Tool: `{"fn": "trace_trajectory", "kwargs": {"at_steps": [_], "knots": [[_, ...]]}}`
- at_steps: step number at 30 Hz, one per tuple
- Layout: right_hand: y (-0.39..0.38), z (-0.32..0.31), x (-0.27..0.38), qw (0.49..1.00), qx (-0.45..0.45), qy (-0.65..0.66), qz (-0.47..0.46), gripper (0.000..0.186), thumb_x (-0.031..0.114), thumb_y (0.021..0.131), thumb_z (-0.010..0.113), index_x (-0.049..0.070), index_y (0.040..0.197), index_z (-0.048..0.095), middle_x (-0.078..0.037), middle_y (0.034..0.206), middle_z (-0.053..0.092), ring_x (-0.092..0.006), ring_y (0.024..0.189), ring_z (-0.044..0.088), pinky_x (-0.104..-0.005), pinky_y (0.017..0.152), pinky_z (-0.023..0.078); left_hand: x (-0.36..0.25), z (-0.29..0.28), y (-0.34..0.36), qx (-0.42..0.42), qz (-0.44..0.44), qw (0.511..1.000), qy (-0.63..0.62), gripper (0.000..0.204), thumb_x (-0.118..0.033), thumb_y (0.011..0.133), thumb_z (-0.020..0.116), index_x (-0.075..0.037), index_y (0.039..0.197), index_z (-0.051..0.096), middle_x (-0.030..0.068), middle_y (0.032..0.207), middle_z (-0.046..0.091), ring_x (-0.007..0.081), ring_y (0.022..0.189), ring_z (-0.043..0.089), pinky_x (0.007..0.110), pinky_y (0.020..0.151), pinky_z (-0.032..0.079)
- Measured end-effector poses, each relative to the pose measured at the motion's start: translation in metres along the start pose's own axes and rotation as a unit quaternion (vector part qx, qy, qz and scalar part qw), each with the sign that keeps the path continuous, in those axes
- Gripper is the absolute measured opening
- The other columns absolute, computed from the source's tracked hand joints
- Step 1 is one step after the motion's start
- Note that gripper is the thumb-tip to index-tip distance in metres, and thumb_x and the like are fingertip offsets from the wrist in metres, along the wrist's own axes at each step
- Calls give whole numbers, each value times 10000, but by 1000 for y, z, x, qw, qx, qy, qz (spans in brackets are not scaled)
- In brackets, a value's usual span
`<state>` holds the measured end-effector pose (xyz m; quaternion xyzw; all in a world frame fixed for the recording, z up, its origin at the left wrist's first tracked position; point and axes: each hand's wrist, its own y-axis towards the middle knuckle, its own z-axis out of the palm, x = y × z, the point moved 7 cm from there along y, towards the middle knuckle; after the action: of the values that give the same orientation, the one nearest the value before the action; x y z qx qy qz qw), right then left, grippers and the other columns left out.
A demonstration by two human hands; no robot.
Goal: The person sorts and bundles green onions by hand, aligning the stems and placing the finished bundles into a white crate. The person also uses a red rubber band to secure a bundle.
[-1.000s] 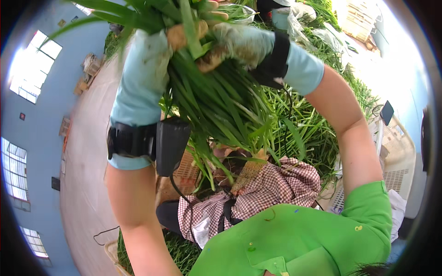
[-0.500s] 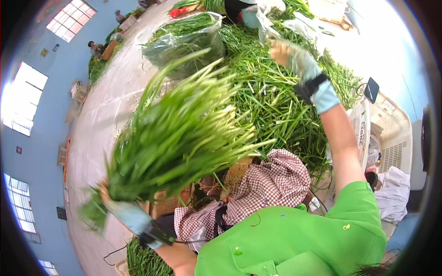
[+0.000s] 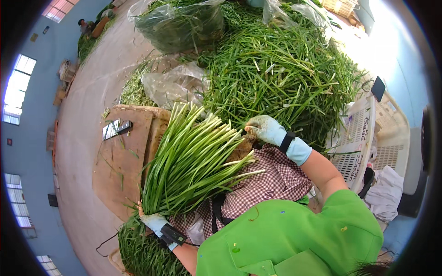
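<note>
My left hand [image 3: 154,221], in a pale blue glove with a black wrist strap, grips the root end of a thick bunch of long green leaves [image 3: 195,161]. The bunch fans out across my lap, over a red-and-white checked cloth [image 3: 271,179]. My right hand [image 3: 266,129], also gloved, rests at the tip end of the bunch, fingers curled around something brownish at the edge of the cloth; what it is I cannot tell. A big loose heap of the same greens [image 3: 285,73] lies just beyond that hand.
A brown wooden board [image 3: 120,161] lies to my left with a cleaver [image 3: 115,129] on it. Clear plastic bags [image 3: 177,85] of greens sit behind it. White plastic crates [image 3: 368,138] stand at my right. More greens [image 3: 138,253] lie below my left hand. People work far off at the back left.
The bunch, held high in both hands a second ago, has swung down onto my lap. My right hand let go of it and now sits at the tip end.
</note>
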<state>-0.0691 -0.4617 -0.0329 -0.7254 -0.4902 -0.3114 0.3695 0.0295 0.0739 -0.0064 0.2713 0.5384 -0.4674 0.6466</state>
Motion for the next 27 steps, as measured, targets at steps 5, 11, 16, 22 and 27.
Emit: {"fn": "trace_trajectory", "kwargs": {"at_steps": [5,11,16,22,27], "knots": [[8,31,20,974,108,191,-52,643,402,814,639,69,1310,402,-186,1204,508,-258,1124,499,-348,796,490,-4,-5,-7,-18,22,999,43,299,-235,879,451,-107,1074,638,66,1114,613,190,962,598,333,857,488],[10,39,19,917,137,362,99,137,91,888,527,-3,907,624,-129,740,649,-121,521,557,-199,425,430,-10,1,-20,-17,50,994,93,376,-93,851,427,-60,1214,519,121,1187,558,200,975,589,276,835,481],[3,-72,8,945,-134,298,-21,219,140,932,433,-14,985,580,-119,755,637,-143,542,582,-203,490,507,-6,-2,-23,-36,30,997,63,310,-227,890,423,-106,1103,613,76,1127,602,176,966,588,317,863,477],[-10,-115,-38,797,-230,547,111,179,184,898,515,42,998,563,-160,932,654,-207,699,653,-308,654,550,-4,3,-21,-43,15,997,68,295,-241,877,455,-100,1065,633,76,1119,609,179,957,590,311,846,474],[6,34,12,986,147,48,56,350,321,866,595,11,1018,649,-114,1058,635,-179,933,583,-283,821,453,-5,9,-28,-40,-15,994,101,385,-29,851,368,-93,1192,534,96,1235,531,183,1024,557,321,908,460]]}}
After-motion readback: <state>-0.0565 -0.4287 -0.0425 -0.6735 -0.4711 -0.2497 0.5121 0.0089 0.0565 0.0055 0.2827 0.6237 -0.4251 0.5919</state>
